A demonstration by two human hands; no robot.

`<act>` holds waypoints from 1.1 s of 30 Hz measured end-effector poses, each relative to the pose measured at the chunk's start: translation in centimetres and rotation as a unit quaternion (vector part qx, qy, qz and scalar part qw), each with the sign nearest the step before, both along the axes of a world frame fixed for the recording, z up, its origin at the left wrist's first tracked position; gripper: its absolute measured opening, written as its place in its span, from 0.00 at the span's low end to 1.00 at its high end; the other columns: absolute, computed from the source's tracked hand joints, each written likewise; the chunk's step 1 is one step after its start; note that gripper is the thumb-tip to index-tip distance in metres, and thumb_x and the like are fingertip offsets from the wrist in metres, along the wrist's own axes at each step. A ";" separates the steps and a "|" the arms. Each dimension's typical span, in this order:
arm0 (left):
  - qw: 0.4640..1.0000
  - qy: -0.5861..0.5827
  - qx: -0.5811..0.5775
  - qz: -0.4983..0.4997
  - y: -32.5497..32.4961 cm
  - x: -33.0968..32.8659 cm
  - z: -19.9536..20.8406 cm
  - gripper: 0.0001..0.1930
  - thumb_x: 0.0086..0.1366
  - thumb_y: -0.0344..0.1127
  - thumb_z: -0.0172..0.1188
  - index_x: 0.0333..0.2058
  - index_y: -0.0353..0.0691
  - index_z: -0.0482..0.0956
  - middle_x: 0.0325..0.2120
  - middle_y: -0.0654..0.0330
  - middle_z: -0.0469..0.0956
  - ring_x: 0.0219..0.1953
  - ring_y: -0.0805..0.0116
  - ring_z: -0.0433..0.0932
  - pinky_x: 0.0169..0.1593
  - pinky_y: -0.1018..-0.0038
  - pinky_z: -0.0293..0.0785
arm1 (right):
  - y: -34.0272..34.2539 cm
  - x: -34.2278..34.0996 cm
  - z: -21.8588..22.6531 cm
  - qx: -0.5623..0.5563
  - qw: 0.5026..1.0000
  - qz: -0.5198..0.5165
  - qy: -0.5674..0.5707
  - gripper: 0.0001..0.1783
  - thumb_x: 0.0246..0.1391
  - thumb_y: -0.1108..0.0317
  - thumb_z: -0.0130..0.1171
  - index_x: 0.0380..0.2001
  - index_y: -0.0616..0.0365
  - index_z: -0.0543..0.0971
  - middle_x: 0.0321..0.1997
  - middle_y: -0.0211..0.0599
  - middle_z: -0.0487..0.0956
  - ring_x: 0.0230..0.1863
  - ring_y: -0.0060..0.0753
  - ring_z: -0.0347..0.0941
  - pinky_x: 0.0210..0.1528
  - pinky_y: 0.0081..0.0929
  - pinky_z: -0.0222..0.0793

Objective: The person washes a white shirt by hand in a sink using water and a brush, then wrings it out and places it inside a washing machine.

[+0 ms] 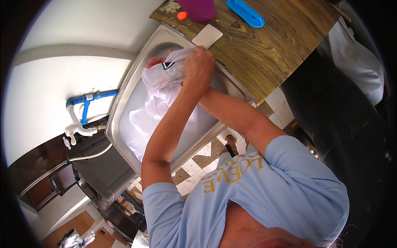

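A white garment (pixel 163 89) with a small dark mark lies partly in the cloudy water of a metal sink (pixel 124 93). Its upper part is lifted in both hands near the sink's far end. My left hand (pixel 199 64) is closed around the bunched fabric, knuckles up. My forearms cross, the left one on top. Wet cloth covers most of my right hand (pixel 155 61), which holds the garment from below; only some fingers show past the fabric. Its palm is hidden.
On the wood-patterned counter (pixel 273 49) at the right are a pale flat block (pixel 208 36), a blue brush-shaped piece (pixel 247 13), a purple container (pixel 198 9) and an orange cap (pixel 182 15). A white tap (pixel 76 127) on blue pipe stands left of the sink.
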State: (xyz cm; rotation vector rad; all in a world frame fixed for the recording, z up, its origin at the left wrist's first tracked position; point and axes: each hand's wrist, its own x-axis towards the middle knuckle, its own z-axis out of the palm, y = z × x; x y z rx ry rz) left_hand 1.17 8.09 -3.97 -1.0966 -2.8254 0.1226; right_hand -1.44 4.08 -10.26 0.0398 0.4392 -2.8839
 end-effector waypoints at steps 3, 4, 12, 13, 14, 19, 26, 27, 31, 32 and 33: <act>0.986 -0.041 0.160 0.017 -2.5 -0.7 0.7 0.06 0.52 0.26 0.55 0.27 0.32 0.79 0.27 0.50 0.77 0.28 0.57 0.79 0.34 0.66 0.76 | -0.9 0.0 0.4 0.061 0.998 -0.012 -0.015 0.24 0.60 0.45 0.44 0.44 0.54 0.72 0.40 0.30 0.73 0.44 0.25 0.69 0.47 0.25 0.65; 0.961 -0.076 0.263 0.026 -3.9 -1.3 1.4 0.06 0.53 0.27 0.55 0.28 0.32 0.80 0.27 0.49 0.77 0.28 0.58 0.79 0.35 0.66 0.75 | -1.2 -0.1 0.5 0.085 0.996 -0.016 -0.018 0.24 0.60 0.45 0.44 0.44 0.54 0.72 0.40 0.30 0.73 0.44 0.25 0.69 0.47 0.25 0.65; 0.590 -0.440 0.658 0.157 -17.3 -0.5 5.9 0.10 0.63 0.34 0.57 0.37 0.33 0.80 0.27 0.63 0.79 0.28 0.80 0.75 0.33 0.82 0.72 | 1.5 -0.2 3.1 0.211 0.972 0.064 0.076 0.30 0.57 0.38 0.44 0.34 0.57 0.76 0.35 0.30 0.76 0.40 0.24 0.69 0.46 0.24 0.64; 0.575 -0.433 0.674 0.169 -18.6 -0.2 5.5 0.10 0.63 0.34 0.57 0.36 0.33 0.80 0.27 0.63 0.79 0.28 0.79 0.75 0.33 0.82 0.72 | 1.5 -0.3 3.0 0.235 0.964 0.075 0.095 0.25 0.58 0.43 0.48 0.32 0.56 0.76 0.33 0.29 0.76 0.38 0.22 0.69 0.44 0.23 0.65; 0.559 -0.426 0.688 0.180 -19.8 0.1 5.0 0.09 0.62 0.33 0.58 0.36 0.33 0.80 0.27 0.63 0.79 0.28 0.79 0.75 0.33 0.81 0.73 | 1.3 -0.3 2.9 0.223 0.966 0.069 0.111 0.20 0.57 0.48 0.50 0.30 0.55 0.76 0.32 0.28 0.76 0.37 0.21 0.69 0.42 0.22 0.65; 0.562 -0.397 0.696 0.202 -23.9 0.8 2.3 0.09 0.62 0.34 0.59 0.34 0.34 0.80 0.26 0.64 0.79 0.28 0.79 0.75 0.33 0.82 0.73 | 0.0 0.3 3.9 0.146 0.982 0.053 0.109 0.07 0.54 0.70 0.58 0.23 0.50 0.72 0.31 0.24 0.76 0.31 0.15 0.69 0.35 0.16 0.66; 0.495 -0.413 0.754 0.126 -24.6 -1.7 -1.7 0.08 0.60 0.34 0.62 0.27 0.36 0.76 0.24 0.67 0.76 0.26 0.81 0.72 0.32 0.82 0.72 | -4.5 -0.2 0.8 0.092 0.973 0.109 -0.183 0.16 0.59 0.51 0.51 0.34 0.52 0.73 0.35 0.32 0.76 0.35 0.28 0.73 0.42 0.31 0.72; 0.593 -0.325 0.723 0.138 -23.3 -1.5 -1.9 0.09 0.60 0.35 0.61 0.25 0.38 0.75 0.22 0.66 0.75 0.25 0.80 0.71 0.31 0.81 0.69 | -4.9 0.3 0.8 0.108 0.971 0.102 -0.185 0.18 0.59 0.49 0.49 0.36 0.52 0.72 0.36 0.33 0.75 0.35 0.30 0.73 0.42 0.31 0.72; 0.811 -0.067 0.565 0.139 -18.8 -2.5 -2.7 0.10 0.58 0.35 0.59 0.20 0.41 0.74 0.17 0.60 0.72 0.22 0.73 0.71 0.27 0.76 0.66 | -4.5 0.2 -3.7 0.014 0.993 0.083 -0.089 0.23 0.60 0.43 0.43 0.33 0.52 0.71 0.33 0.32 0.72 0.32 0.31 0.71 0.37 0.31 0.71; 0.833 -0.024 0.536 0.136 -19.0 -3.8 -3.1 0.09 0.57 0.35 0.59 0.19 0.41 0.75 0.16 0.59 0.72 0.21 0.70 0.71 0.27 0.74 0.67 | -4.4 -0.4 -5.0 -0.089 0.988 0.126 -0.019 0.23 0.59 0.42 0.44 0.31 0.51 0.71 0.32 0.32 0.72 0.31 0.31 0.70 0.36 0.31 0.70; 0.851 0.014 0.508 0.131 -19.1 -5.3 -3.9 0.08 0.56 0.35 0.58 0.19 0.42 0.76 0.15 0.57 0.72 0.19 0.67 0.71 0.26 0.73 0.68 | -3.9 -0.9 -6.4 -0.188 0.967 0.164 0.049 0.23 0.59 0.42 0.45 0.30 0.51 0.70 0.32 0.31 0.71 0.30 0.30 0.69 0.34 0.30 0.69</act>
